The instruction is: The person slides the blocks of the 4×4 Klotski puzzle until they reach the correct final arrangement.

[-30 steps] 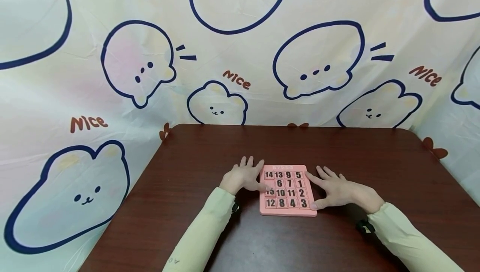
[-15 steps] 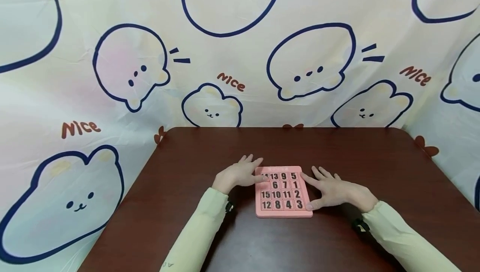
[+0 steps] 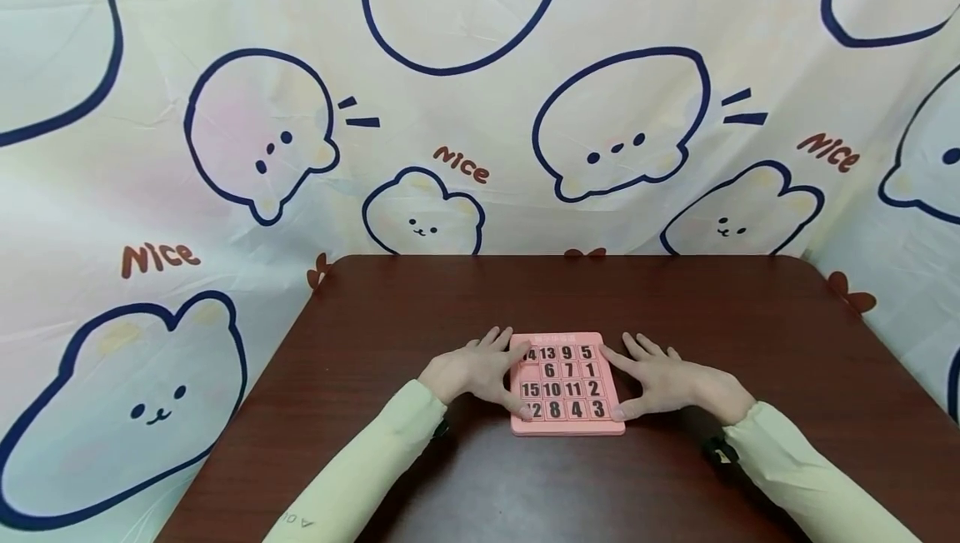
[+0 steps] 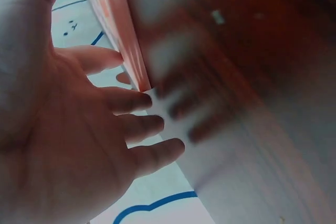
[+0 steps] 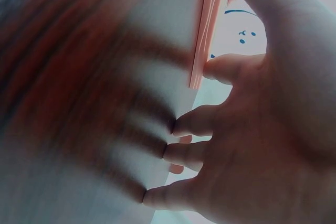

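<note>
A pink number sliding puzzle (image 3: 567,427) lies flat on the table, its black-numbered tiles facing up. In the second row, the leftmost slot (image 3: 529,371) holds no tile. My left hand (image 3: 472,372) spans the puzzle's left side, thumb over the 12 tile (image 3: 537,410) and index finger at the 14 tile (image 3: 532,354), each partly covered. On the opposite side, my right hand (image 3: 667,381) touches the frame's right edge with index fingertip and thumb. Its other fingers spread over the table. Both wrist views show the puzzle's side wall (image 4: 131,51) beside extended fingers.
The dark brown wooden table (image 3: 405,301) extends around the puzzle. Behind and beside it hangs a pale cloth (image 3: 510,218) printed with cartoon bears. A dark band sits at each wrist, the right one (image 3: 722,451) more visible.
My left thumb has moved from the 15 tile, up over the 14 tile, then down to the 12 tile. The right hand keeps its place on the edge. The tile order looks unchanged.
</note>
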Available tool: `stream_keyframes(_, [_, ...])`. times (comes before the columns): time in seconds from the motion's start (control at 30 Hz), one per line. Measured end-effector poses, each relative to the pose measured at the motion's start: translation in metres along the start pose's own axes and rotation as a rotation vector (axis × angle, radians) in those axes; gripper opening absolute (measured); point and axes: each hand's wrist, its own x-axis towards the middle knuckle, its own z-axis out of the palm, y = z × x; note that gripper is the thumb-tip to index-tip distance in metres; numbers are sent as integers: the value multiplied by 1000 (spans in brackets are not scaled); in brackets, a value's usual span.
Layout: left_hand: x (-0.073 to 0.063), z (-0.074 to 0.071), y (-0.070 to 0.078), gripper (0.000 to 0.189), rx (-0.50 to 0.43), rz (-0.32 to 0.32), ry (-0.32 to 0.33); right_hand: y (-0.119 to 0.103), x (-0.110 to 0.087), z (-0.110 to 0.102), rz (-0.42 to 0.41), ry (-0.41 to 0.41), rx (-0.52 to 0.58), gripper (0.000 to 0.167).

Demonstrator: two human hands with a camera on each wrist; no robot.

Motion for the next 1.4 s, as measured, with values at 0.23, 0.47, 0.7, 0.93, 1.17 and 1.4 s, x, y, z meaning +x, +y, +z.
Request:
stream_keyframes(0.23, [-7,5,3,117,31,-19,-2,1,-1,-2,-11,-3,3,109])
stream_keyframes(0.47, [-17,8,7,118,63,-4,-10,-2,-3,-2,-17,-7,15,109])
stream_keyframes(0.7, [-26,14,11,114,80,-7,-8,-2,-2,-2,-15,-14,16,109])
stream_keyframes(0.93, [-29,13,16,108,94,-20,-6,-3,-1,-1,-3,-9,4,109])
stream_keyframes(1.17, [-22,3,21,92,109,10,15,-4,-2,-2,-1,-10,8,108])
stream_keyframes(1.4, [-2,-7,24,90,27,16,32,-3,-1,-1,1,-12,6,108])
